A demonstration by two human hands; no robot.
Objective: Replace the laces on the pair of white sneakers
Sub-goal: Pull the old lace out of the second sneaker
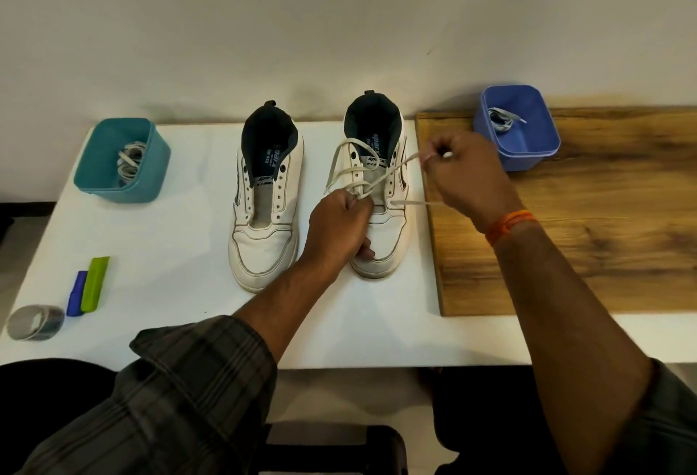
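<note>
While the left hand [339, 225] sits on the right sneaker [377, 187], fingers curled round the lace [350, 172] at the lower eyelets, the right hand [467, 176] pinches the lace's other end just off the shoe's side, pulling it taut. Both sneakers stand side by side on the white tabletop [169, 233]; the left sneaker [266, 195] has no lace. Looks like spare laces in the teal tub [124, 161] and the blue tub [516, 127], hard to tell.

Single head-worn wide view, looking forward and down, close over the white table [181, 233], wall behind
</note>
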